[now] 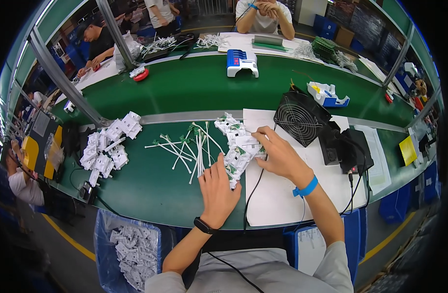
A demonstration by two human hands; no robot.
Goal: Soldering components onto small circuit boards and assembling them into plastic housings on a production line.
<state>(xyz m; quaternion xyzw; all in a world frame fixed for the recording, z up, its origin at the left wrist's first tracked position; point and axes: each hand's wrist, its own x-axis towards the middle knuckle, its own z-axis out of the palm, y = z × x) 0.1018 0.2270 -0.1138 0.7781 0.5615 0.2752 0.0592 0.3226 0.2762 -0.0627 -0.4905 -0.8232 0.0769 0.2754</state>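
Observation:
Several white plastic housings with small green circuit boards (pixel 237 158) lie in a pile in front of me. At its right side, my right hand (pixel 285 156), with a blue wrist strap, is closed with thumb and fingers about a white plastic housing (pixel 248 142). My left hand (pixel 219 188), wearing a black wristband, rests at the near left side of the pile, its fingers stretched out and touching the lower pieces. Just left of the pile lie loose white cables with small green boards (pixel 199 146) at their ends. Some of the fingertips are hidden.
Another heap of white housings (pixel 104 151) sits at the left. A black fan (pixel 302 117) and black power box (pixel 356 149) stand on white sheets at the right. Beyond is a green conveyor belt (pixel 185 83) carrying a blue-white device (pixel 242 63). A lined bin (pixel 99 244) stands below.

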